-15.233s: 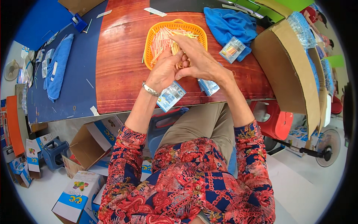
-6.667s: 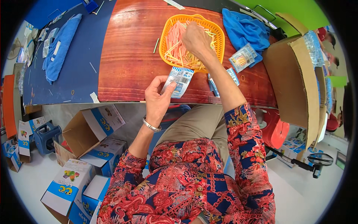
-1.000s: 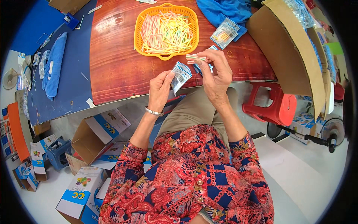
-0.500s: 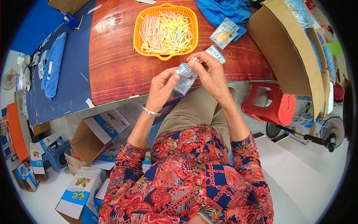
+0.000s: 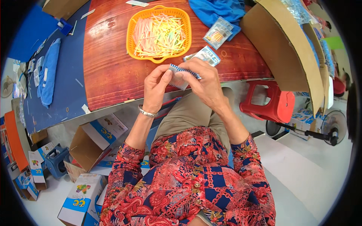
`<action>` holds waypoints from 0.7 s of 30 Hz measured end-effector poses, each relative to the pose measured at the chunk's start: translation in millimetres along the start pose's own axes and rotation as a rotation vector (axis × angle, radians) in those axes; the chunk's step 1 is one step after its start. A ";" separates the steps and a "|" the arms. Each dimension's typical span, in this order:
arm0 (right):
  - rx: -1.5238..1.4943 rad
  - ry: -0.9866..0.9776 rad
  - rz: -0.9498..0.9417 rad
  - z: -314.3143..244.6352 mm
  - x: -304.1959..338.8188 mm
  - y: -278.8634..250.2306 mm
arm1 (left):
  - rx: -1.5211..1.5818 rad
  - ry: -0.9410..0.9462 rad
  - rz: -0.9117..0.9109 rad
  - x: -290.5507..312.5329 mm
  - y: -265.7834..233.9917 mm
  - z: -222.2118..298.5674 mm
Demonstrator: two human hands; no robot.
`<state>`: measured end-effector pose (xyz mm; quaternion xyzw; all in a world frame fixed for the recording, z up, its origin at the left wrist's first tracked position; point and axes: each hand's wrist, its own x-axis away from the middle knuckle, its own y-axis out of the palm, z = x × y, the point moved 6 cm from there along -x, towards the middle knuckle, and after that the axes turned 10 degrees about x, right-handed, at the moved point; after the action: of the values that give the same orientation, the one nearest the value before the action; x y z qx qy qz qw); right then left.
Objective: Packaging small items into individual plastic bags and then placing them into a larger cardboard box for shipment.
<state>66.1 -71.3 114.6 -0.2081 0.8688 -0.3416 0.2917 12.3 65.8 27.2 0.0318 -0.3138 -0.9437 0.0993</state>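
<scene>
Between both hands, just off the table's near edge, I hold a small clear plastic bag (image 5: 178, 82) with a blue-and-white striped edge. My left hand (image 5: 155, 87) pinches its left side, thumb over the film. On the other side my right hand (image 5: 205, 80) grips the striped edge with thumb and fingers, hiding much of the bag; its contents do not show. Beyond my hands stands an orange plastic basket (image 5: 132, 45) heaped with thin pink and yellow sticks (image 5: 158, 35). Similar packets lie past my right hand: a near packet (image 5: 208, 55) and a farther packet (image 5: 218, 33) with sticks inside.
A blue cloth (image 5: 222, 11) and a tall cardboard box (image 5: 281, 49) border the reddish wooden table (image 5: 107, 71) on the right. Below are a red stool (image 5: 277, 101) and a fan (image 5: 333, 130). Open cartons (image 5: 90, 143) and a blue stool (image 5: 57, 160) sit lower left.
The sticks that showed in my right fingers at the bag's mouth are out of sight. Both hands now pinch the bag near its striped edge, and the bag is tilted differently. The view has shifted slightly.
</scene>
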 end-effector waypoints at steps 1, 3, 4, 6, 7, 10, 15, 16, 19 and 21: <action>-0.026 0.023 0.017 4.6 2.2 1.2 | 0.010 -0.004 -0.010 -0.7 3.5 -2.2; -0.085 0.064 0.049 13.4 3.7 2.4 | -0.129 -0.003 0.070 -2.0 2.3 -4.8; -0.080 0.065 0.049 18.3 1.8 -0.2 | -0.203 -0.001 0.113 -1.9 0.7 -5.4; -0.108 0.152 0.196 40.6 -3.8 -17.7 | -0.315 0.032 0.092 2.2 0.8 -10.0; -0.125 0.193 0.268 53.2 -7.4 -26.3 | -0.433 0.066 0.074 5.0 0.9 -12.1; 0.016 0.181 0.394 90.8 -26.8 -58.4 | -0.661 0.159 0.013 4.1 15.1 -17.4; 0.177 0.180 0.461 164.0 -45.0 -61.9 | -1.098 0.442 -0.058 -15.1 72.7 -30.8; 0.178 0.175 0.429 173.4 -47.7 -55.1 | -1.206 0.519 -0.051 -19.8 81.9 -31.3; 0.247 0.221 0.405 184.5 -49.8 -40.5 | -1.350 0.438 0.000 -39.0 84.7 -48.5; 0.282 0.249 0.398 186.9 -47.1 -38.4 | -1.421 0.396 0.018 -43.9 82.5 -55.8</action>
<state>228.7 -159.2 47.8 0.0529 0.8657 -0.4182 0.2700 76.0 -22.4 31.8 0.1271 0.3970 -0.8950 0.1586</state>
